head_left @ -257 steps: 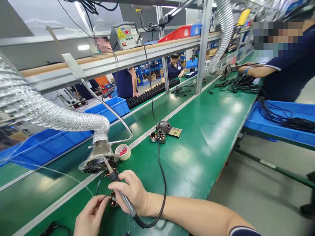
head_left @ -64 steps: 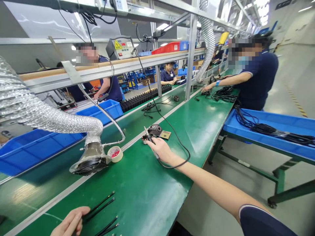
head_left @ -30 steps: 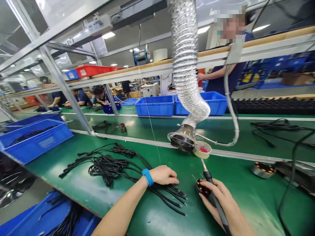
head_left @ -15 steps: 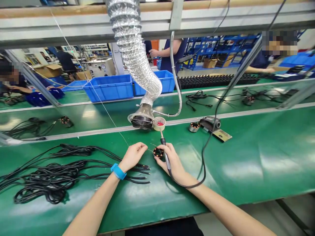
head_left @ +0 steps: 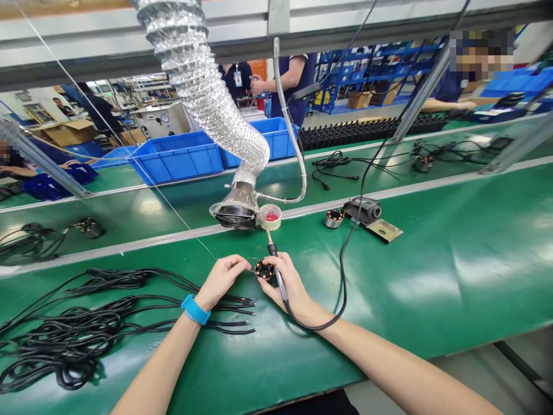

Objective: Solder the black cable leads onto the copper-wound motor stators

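Note:
My left hand (head_left: 223, 280), with a blue band at the wrist, pinches a thin wire at the left side of a small round black coil part (head_left: 264, 271) with copper windings. My right hand (head_left: 290, 283) grips that coil part between thumb and fingers. A soldering iron (head_left: 280, 279) lies across the same hand, its tip pointing up toward a round cream dish (head_left: 271, 217) with red material inside. The iron's cable loops under my right wrist. Black cables (head_left: 99, 323) lie to the left, their stripped ends just below my left hand.
A foil duct (head_left: 233, 127) ends in a fan hood (head_left: 237, 210) above the bench. A second coil part (head_left: 334, 218) and a metal holder (head_left: 367, 213) stand right of the dish. Blue bins (head_left: 175, 161) stand behind. Other people work across the benches.
The whole view has shifted, so the bench items sit further left. Both hands keep their places at the coil part, and my left fingertips appear slightly closer to it.

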A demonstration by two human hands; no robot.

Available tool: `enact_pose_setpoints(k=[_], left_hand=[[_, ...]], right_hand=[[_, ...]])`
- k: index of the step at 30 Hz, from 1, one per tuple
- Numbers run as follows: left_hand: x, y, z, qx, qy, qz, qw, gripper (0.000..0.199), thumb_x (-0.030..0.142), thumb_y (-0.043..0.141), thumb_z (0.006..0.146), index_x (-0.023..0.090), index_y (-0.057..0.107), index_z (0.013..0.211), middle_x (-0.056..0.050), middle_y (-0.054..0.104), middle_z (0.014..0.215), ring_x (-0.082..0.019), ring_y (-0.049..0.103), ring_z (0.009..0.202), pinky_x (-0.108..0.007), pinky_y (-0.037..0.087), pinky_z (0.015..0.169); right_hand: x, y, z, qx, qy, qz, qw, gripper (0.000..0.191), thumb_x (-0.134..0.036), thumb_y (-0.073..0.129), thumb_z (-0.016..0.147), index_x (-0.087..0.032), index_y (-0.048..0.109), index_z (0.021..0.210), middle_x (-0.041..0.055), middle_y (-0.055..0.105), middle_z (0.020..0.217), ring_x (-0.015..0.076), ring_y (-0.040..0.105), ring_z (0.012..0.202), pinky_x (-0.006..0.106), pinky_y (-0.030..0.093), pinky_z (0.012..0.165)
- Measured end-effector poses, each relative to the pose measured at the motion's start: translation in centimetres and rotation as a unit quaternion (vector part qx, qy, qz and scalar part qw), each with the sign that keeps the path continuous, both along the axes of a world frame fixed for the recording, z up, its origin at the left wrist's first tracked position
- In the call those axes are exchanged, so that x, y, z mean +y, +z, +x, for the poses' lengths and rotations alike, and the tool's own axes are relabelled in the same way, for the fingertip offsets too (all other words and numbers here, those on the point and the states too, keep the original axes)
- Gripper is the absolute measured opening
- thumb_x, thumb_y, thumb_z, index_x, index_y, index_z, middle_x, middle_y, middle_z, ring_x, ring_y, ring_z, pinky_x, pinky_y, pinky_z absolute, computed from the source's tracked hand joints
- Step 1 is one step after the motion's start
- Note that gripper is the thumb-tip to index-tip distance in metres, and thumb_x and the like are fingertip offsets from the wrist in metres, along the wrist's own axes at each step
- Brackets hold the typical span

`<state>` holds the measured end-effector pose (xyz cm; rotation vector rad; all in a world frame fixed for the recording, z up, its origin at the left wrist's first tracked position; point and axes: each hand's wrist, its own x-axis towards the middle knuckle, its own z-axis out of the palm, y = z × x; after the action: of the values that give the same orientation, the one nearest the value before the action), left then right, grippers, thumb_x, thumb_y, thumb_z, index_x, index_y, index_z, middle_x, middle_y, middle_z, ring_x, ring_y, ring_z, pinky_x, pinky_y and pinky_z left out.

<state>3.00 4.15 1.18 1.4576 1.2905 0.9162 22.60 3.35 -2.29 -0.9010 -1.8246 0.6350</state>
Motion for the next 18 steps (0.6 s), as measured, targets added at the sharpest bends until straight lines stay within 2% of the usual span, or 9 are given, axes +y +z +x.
enact_pose_setpoints(k=[2,3,7,10,12,14,16,18], left_hand=[[0.4,-0.1,0.4,-0.047,-0.011,-0.054,0.997,0.039,0.050,0.061,0.085,0.012,0.069,0.085,0.007,0.036,0.050,-0.007,0.025,0.044,-0.022,0.017,0.043],[0.6,-0.1,0.6,-0.061,-0.016,-0.068,0.996,0.040,0.051,0.062,0.084,0.012,0.069,0.085,0.008,0.033,0.049,-0.006,0.023,0.044,-0.022,0.014,0.043],[0.9,0.0,0.9,-0.062,-0.009,-0.078,0.995,0.045,0.055,0.065,0.081,0.011,0.070,0.082,0.008,0.034,0.049,-0.005,0.022,0.043,-0.023,0.011,0.043],[0.8,-0.1,0.4,-0.057,0.038,-0.054,0.996,0.043,0.055,0.063,0.083,0.012,0.069,0.088,0.007,0.038,0.051,-0.006,0.025,0.043,-0.022,0.017,0.042],[0.8,-0.2,0.0,-0.030,0.057,-0.016,0.998,0.039,0.051,0.065,0.083,0.013,0.070,0.092,0.002,0.055,0.062,-0.008,0.041,0.051,-0.021,0.030,0.047],[0.8,-0.2,-0.2,0.006,0.035,0.009,0.999,0.035,0.048,0.067,0.082,0.014,0.071,0.086,-0.004,0.066,0.076,-0.013,0.054,0.067,-0.023,0.040,0.058],[0.8,-0.1,-0.2,0.017,0.001,-0.003,1.000,0.036,0.050,0.066,0.081,0.014,0.069,0.077,-0.004,0.066,0.074,-0.013,0.054,0.067,-0.023,0.040,0.058],[0.8,-0.1,0.0,-0.011,-0.010,-0.044,0.999,0.039,0.052,0.065,0.081,0.013,0.067,0.075,0.000,0.058,0.064,-0.009,0.043,0.052,-0.021,0.030,0.048]], right_hand=[[0.1,0.0,0.0,-0.001,0.007,-0.004,1.000,0.039,-0.009,0.064,0.079,-0.024,0.054,0.114,0.0038,0.050,0.105,0.0163,0.059,0.091,0.031,0.052,0.084],[0.2,0.0,0.0,-0.001,0.010,-0.004,1.000,0.039,-0.009,0.063,0.079,-0.024,0.054,0.113,0.0035,0.051,0.104,0.0160,0.060,0.089,0.031,0.052,0.083],[0.4,0.1,0.1,0.007,0.009,0.001,1.000,0.042,-0.008,0.065,0.076,-0.025,0.054,0.113,0.0039,0.052,0.106,0.0171,0.061,0.092,0.032,0.053,0.084],[0.5,0.2,0.2,0.007,0.020,-0.002,1.000,0.043,-0.008,0.065,0.076,-0.025,0.054,0.114,0.0042,0.053,0.107,0.0180,0.061,0.095,0.033,0.052,0.086],[0.5,0.3,0.3,0.006,0.029,-0.005,1.000,0.042,-0.008,0.064,0.077,-0.025,0.054,0.114,0.0042,0.053,0.107,0.0181,0.060,0.096,0.033,0.052,0.087],[0.5,0.4,0.3,0.006,0.033,-0.007,0.999,0.042,-0.008,0.064,0.077,-0.025,0.054,0.114,0.0040,0.053,0.106,0.0181,0.060,0.096,0.033,0.051,0.087],[0.6,0.3,0.3,0.008,0.038,-0.009,0.999,0.042,-0.008,0.063,0.077,-0.025,0.054,0.114,0.0040,0.053,0.106,0.0182,0.059,0.095,0.033,0.051,0.086],[0.6,0.3,0.3,0.009,0.046,-0.012,0.999,0.042,-0.008,0.063,0.077,-0.025,0.054,0.114,0.0041,0.053,0.107,0.0180,0.060,0.095,0.033,0.052,0.086]])
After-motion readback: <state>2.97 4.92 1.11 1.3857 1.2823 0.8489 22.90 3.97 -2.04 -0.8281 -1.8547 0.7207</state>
